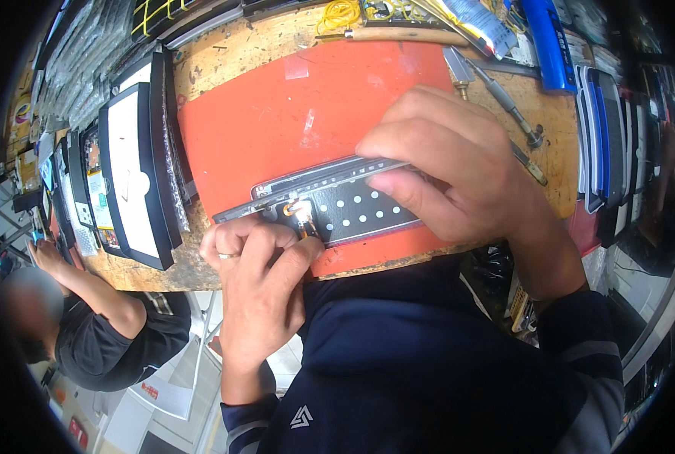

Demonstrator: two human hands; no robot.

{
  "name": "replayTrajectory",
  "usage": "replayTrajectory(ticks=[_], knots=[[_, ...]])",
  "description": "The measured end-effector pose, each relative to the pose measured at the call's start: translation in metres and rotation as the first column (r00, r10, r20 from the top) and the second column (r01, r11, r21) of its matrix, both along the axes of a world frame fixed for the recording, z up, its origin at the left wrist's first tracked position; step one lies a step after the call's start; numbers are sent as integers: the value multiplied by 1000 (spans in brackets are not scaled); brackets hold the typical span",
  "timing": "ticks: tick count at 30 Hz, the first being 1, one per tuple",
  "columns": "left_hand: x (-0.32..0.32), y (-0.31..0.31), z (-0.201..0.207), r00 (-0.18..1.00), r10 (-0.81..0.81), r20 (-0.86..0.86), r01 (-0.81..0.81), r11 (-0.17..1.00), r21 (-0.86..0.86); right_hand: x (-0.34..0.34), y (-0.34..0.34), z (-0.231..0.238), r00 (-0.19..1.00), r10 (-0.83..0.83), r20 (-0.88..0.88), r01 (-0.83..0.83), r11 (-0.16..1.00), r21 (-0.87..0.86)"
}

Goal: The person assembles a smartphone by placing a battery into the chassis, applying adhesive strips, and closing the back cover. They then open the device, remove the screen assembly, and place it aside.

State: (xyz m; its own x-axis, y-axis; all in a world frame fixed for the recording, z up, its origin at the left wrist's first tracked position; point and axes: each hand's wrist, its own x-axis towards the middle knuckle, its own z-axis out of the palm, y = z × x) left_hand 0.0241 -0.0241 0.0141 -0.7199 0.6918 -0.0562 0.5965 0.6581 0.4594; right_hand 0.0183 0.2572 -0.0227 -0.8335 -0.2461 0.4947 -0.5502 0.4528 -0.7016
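A thin, flat electronic panel is tilted up on its long edge over the orange mat. My right hand pinches its right end between thumb and fingers. Below the raised panel lies a black flat part with rows of white dots. Between the two, near the left end, a small coppery ribbon cable shows under a bright glare. My left hand, with a ring on one finger, is curled around the near left end of the device. Its fingertips are beside the cable and partly hidden.
The orange mat covers the wooden bench. Black-and-white trays stand at left. At right lie a grey pen-like tool and a blue object. A wooden-handled tool lies behind. Another person sits at lower left.
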Motion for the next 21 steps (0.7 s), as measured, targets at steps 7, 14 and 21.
replayTrajectory(ticks=[7,14,21], knots=[[0,2,-2,1000,16,24,-16,1000,9,-1,-1,-3,1000,-7,-30,7,1000,-8],[-2,-20,7,881,449,-149,-312,789,530,1,3,-2,999,-9,-52,11,999,34],[-93,-86,27,703,565,-431,-503,824,260,1,5,16,992,103,-68,-93,987,134]])
